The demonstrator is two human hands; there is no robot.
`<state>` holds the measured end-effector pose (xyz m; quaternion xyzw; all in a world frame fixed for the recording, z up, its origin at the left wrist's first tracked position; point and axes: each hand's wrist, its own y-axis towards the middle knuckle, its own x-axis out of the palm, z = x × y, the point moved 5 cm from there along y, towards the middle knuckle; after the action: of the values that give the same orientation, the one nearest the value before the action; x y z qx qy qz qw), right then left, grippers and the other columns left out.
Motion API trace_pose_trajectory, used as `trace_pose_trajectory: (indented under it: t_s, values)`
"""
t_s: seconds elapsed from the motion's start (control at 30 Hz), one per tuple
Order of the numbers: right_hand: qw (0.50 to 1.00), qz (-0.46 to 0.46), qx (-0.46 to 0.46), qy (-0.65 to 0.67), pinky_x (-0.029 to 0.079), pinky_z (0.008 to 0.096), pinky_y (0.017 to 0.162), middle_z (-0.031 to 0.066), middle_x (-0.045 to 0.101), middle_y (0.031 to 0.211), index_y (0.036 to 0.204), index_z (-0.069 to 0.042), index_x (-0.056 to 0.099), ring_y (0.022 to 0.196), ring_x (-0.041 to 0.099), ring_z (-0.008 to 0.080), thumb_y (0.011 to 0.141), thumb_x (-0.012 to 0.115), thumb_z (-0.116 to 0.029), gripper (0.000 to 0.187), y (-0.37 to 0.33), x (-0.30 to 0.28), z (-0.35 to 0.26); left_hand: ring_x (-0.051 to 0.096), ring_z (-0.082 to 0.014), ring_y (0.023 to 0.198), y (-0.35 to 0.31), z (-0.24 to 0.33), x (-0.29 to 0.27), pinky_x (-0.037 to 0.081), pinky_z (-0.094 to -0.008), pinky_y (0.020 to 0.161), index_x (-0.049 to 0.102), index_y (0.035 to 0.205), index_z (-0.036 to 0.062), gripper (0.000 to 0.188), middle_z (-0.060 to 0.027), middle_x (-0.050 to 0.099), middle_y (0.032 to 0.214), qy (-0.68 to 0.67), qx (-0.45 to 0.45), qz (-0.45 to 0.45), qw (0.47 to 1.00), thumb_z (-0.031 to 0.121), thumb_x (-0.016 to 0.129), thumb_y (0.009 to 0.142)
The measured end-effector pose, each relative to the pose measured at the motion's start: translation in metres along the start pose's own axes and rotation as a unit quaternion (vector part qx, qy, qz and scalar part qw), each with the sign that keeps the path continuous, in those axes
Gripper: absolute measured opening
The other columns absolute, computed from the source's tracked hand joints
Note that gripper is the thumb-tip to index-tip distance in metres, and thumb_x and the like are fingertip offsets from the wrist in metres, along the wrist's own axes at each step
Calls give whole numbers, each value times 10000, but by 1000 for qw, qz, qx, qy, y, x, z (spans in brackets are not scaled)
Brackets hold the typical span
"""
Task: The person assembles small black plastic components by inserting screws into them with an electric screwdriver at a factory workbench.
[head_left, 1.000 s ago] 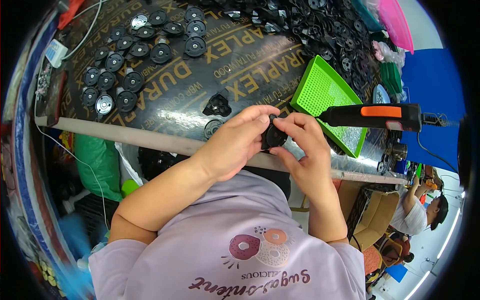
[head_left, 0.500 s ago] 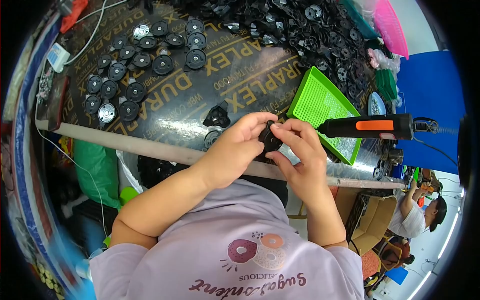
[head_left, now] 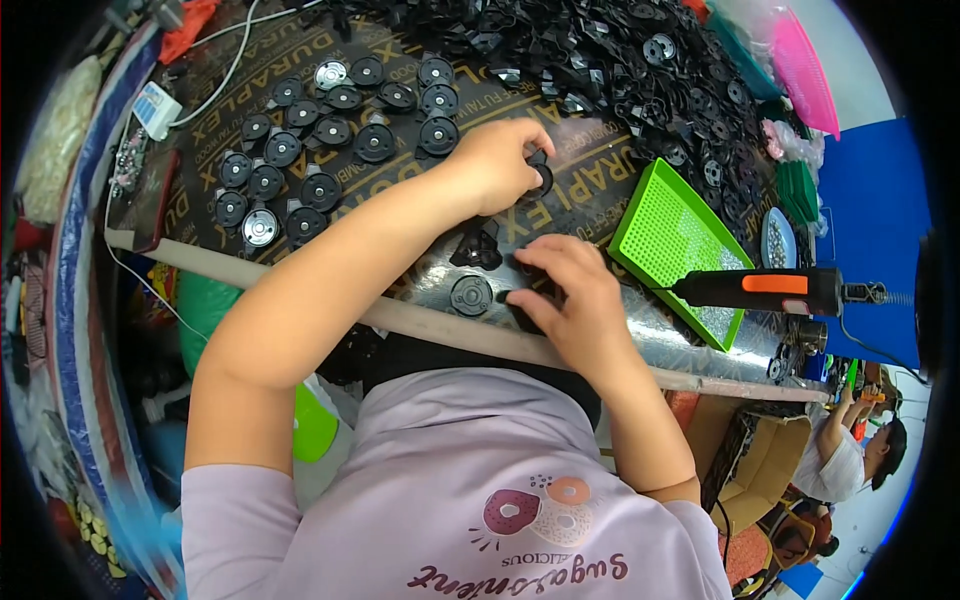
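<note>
My left hand (head_left: 500,165) reaches out over the table, its fingers closed round a black round part (head_left: 543,177) that they partly hide. Closer to the table edge, my right hand (head_left: 580,300) has thumb and fingers apart. A small dark bit shows at its thumb tip, too small to name. Beside that hand lie a black disc-shaped part (head_left: 471,295) and an angular black plastic piece (head_left: 478,247). Several round black assemblies (head_left: 320,190) with metal centres stand in loose rows to the left, a few with silvery faces (head_left: 260,227).
A large heap of black plastic parts (head_left: 640,70) covers the far side. On the right, a green perforated tray (head_left: 640,215) holds small metal pieces, with a black-and-orange electric screwdriver (head_left: 760,291) hanging over it. A blue dish (head_left: 778,240) sits beyond. Another person (head_left: 845,450) sits at far right.
My hands have parted. The left went forward with the black round part, while the right let go and stays near the table edge. The view has shifted slightly.
</note>
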<state>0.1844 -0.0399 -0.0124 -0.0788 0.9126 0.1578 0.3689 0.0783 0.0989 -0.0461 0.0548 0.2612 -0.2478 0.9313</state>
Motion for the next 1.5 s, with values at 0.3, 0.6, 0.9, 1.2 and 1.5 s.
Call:
trace_pose_trajectory:
  t_s: [0.3,0.6,0.9,1.2,1.5]
  values:
    - [996,61,53,-46,487,373,656,122,616,802,846,-7,644,708,591,283,744,744,-99,170,21,33,7,629,-265,973,11,-12,4,498,-353,836,607,1135,55,398,-154,645,1046,108,-21,2,994,104,726,758]
    - [985,70,152,49,481,356,609,129,614,757,791,-12,656,650,602,265,776,711,-106,110,15,8,30,612,-237,971,-41,39,-29,483,-306,843,598,1169,22,332,-143,617,1056,73,94,139,983,120,633,854]
    - [981,138,123,57,504,384,646,166,617,862,936,10,636,747,614,342,792,684,-37,159,-26,-9,30,665,-187,888,-90,16,32,540,-292,769,559,1215,-4,333,-128,664,1028,-196,-117,13,973,18,593,884]
    - [990,118,73,-17,502,421,731,180,606,922,976,2,623,853,600,377,763,666,13,217,-53,-24,38,622,-286,1059,-108,49,58,505,-372,900,650,1088,57,317,-108,638,1168,273,288,74,915,81,568,783]
    - [996,74,41,-25,497,371,742,155,618,908,967,6,643,843,608,333,769,668,-5,200,-30,-26,31,647,-170,909,-93,11,25,540,-283,768,546,1153,-40,260,-106,569,1254,-295,21,152,943,-22,569,895]
